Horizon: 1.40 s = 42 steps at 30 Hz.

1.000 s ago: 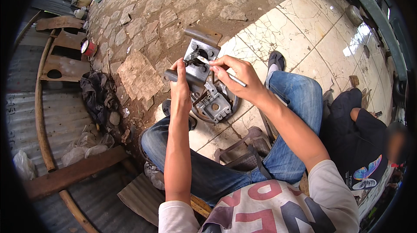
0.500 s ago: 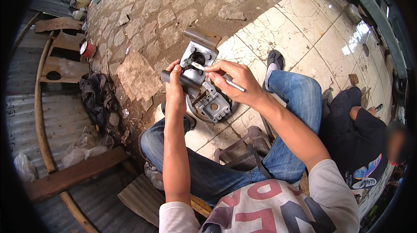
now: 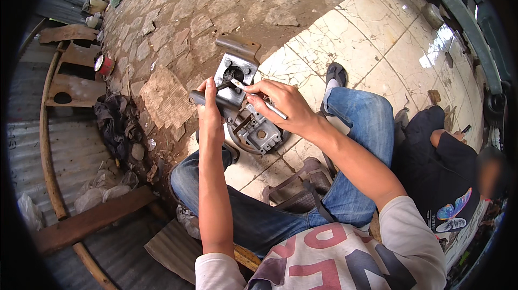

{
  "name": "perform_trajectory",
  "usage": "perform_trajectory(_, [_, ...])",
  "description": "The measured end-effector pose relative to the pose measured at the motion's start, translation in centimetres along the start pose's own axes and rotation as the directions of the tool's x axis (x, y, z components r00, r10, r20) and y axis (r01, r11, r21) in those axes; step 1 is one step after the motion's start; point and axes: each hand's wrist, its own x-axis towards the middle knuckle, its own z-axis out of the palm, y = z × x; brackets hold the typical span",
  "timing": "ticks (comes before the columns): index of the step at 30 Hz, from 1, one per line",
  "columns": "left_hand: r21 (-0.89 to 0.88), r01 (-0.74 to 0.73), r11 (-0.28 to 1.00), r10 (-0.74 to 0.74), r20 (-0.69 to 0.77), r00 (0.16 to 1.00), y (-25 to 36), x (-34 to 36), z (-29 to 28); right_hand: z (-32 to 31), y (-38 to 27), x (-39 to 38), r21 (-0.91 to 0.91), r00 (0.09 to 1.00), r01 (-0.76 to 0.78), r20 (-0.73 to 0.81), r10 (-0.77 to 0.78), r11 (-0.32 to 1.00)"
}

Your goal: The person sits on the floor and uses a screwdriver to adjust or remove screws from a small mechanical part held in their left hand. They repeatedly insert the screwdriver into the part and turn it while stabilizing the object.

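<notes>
A steel bracket (image 3: pixel 244 67) with a bolted plate, a round opening and tubular ends sits over a cast metal housing (image 3: pixel 261 130) on a round frame. My left hand (image 3: pixel 210 103) grips the bracket at its lower left, fingers wrapped beside the tube (image 3: pixel 196 96). In my right hand (image 3: pixel 275 101) is a slim, pale-handled tool (image 3: pixel 279 110), its tip at the plate's dark opening, where there is some dark material too small to make out.
Beyond lie cobblestones (image 3: pixel 194 4) and cracked white tiles (image 3: pixel 377 36). Corrugated sheets (image 3: pixel 24 149), poles and a red can (image 3: pixel 106 65) are at left. A mesh-backed object (image 3: pixel 302 187) lies between my legs. Another person (image 3: pixel 431 166) sits at right holding a small dark object.
My hands, the bracket and the tool have shifted slightly left in the picture, along with some shift of the whole view. Both grips look much the same.
</notes>
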Motion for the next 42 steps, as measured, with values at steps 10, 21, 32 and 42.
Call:
perform_trajectory(10, [0.039,-0.026,0.999,0.027,-0.031,0.999,0.6,-0.6,0.5,-0.4,-1.1,0.1,0.167,0.999,-0.041,0.007,0.040,0.985])
perform_trajectory(21, [0.053,-0.071,0.996,0.073,-0.030,0.997,-0.7,0.2,-0.5,-0.1,-1.0,-0.2,0.157,0.994,-0.107,0.022,0.104,0.982])
perform_trajectory(32, [0.029,-0.034,0.999,0.035,-0.028,0.999,-0.4,0.1,-0.2,-0.7,-0.7,0.1,0.009,0.999,-0.035,0.041,0.035,0.999])
perform_trajectory(42, [0.032,-0.044,0.999,0.044,-0.023,0.999,-0.3,0.0,-0.1,-0.9,-1.1,-0.1,0.033,0.998,-0.013,0.062,0.011,0.999])
